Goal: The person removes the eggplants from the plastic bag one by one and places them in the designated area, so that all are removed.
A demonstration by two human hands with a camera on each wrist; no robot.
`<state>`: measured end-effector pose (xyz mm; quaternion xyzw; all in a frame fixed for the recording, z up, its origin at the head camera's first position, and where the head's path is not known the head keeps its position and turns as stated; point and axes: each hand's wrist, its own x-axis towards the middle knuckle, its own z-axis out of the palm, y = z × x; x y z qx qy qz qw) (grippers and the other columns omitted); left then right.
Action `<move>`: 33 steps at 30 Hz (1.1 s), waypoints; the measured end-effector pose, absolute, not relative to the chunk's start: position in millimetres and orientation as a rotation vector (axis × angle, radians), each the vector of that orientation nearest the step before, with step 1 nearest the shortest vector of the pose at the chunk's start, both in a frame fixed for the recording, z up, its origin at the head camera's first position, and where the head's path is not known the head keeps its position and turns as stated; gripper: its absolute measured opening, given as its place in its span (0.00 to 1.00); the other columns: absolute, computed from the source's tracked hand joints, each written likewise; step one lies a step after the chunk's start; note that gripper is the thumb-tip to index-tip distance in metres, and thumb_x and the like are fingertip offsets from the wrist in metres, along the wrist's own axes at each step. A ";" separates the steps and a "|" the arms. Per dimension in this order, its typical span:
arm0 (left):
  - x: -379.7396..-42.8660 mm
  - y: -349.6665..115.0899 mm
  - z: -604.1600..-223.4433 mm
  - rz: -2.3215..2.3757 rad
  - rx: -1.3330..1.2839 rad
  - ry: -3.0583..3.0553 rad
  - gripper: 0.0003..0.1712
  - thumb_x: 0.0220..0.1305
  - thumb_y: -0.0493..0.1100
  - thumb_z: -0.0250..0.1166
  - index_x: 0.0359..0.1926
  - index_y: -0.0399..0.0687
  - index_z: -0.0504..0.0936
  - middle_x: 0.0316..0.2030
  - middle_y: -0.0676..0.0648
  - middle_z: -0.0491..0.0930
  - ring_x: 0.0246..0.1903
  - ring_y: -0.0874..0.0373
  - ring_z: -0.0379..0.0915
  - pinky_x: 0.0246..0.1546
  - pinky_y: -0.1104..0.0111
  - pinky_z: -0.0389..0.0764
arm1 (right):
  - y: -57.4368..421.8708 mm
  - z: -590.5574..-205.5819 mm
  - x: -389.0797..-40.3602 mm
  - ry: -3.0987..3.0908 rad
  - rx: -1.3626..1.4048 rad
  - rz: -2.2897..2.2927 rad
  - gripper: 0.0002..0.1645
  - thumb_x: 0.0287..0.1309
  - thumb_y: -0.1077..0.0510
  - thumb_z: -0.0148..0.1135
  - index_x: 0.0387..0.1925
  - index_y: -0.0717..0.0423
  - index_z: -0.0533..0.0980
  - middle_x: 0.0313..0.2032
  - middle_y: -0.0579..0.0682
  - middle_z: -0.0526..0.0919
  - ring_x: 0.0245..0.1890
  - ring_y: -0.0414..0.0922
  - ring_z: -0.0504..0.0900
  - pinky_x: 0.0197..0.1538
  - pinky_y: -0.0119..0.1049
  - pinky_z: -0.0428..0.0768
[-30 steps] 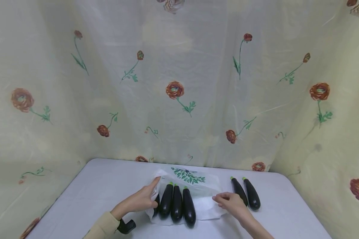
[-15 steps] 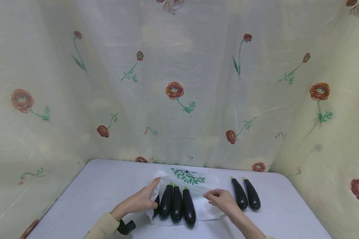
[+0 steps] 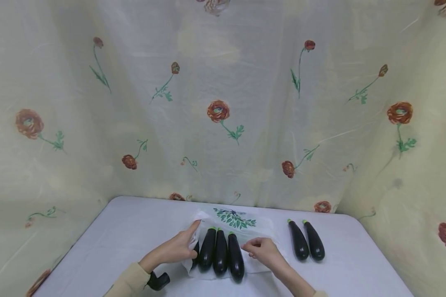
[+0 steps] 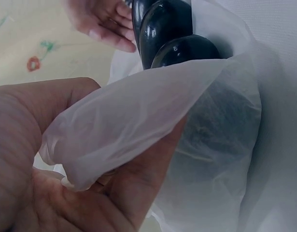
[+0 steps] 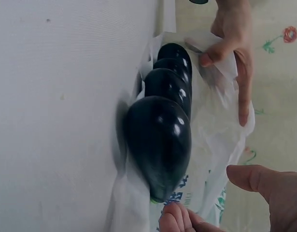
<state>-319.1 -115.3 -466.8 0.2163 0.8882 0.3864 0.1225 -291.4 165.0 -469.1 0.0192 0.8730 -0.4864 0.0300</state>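
Note:
My left hand (image 3: pixel 175 248) pinches the edge of a white translucent plastic bag (image 4: pixel 134 111) between thumb and fingers, holding its side up. Several dark, glossy eggplants (image 3: pixel 220 255) lie side by side on the open bag, green stem ends pointing away from me. The leftmost is partly hidden by my left hand and the bag's raised edge. My right hand (image 3: pixel 264 251) hovers over the bag's right part, its fingertips close to the rightmost eggplant (image 5: pixel 160 140) of the row. Thumb and fingers stand apart in the right wrist view, with nothing between them.
Two more eggplants (image 3: pixel 299 241) lie together on the white table (image 3: pixel 357 264), right of the bag. A green leafy tree print (image 3: pixel 235 219) marks the bag's far part. A flower-patterned curtain (image 3: pixel 256 123) hangs behind the table. A black device (image 3: pixel 158 281) sits at my left wrist.
My right hand has moved left across the bag, from near the two separate eggplants to beside the row. My left hand keeps its hold on the bag's edge.

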 end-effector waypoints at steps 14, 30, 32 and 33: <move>-315.9 -116.2 -463.4 1.085 0.644 2.618 0.57 0.50 0.35 0.65 0.76 0.40 0.40 0.74 0.35 0.49 0.58 0.48 0.64 0.53 0.51 0.70 | 151.4 -480.7 -299.4 2.720 0.090 -1.341 0.19 0.50 0.47 0.69 0.35 0.59 0.83 0.29 0.46 0.82 0.31 0.41 0.76 0.35 0.34 0.75; -316.0 -115.2 -464.0 1.106 0.621 2.601 0.58 0.51 0.34 0.65 0.76 0.41 0.40 0.74 0.34 0.49 0.62 0.46 0.62 0.59 0.46 0.67 | 150.4 -486.0 -299.6 2.658 0.072 -1.342 0.22 0.49 0.47 0.70 0.36 0.62 0.82 0.28 0.49 0.81 0.29 0.41 0.77 0.34 0.34 0.75; -316.0 -114.8 -464.0 1.105 0.613 2.604 0.57 0.51 0.34 0.65 0.76 0.41 0.40 0.74 0.34 0.49 0.62 0.46 0.62 0.60 0.46 0.67 | 150.5 -486.1 -299.1 2.659 0.071 -1.344 0.22 0.48 0.47 0.70 0.35 0.62 0.82 0.28 0.49 0.81 0.29 0.41 0.78 0.34 0.34 0.76; -316.0 -114.7 -463.9 1.102 0.613 2.604 0.57 0.51 0.34 0.65 0.76 0.41 0.40 0.74 0.35 0.49 0.61 0.47 0.63 0.59 0.47 0.68 | 150.7 -486.2 -298.8 2.663 0.069 -1.344 0.22 0.48 0.47 0.70 0.36 0.62 0.82 0.29 0.49 0.82 0.29 0.41 0.78 0.34 0.34 0.76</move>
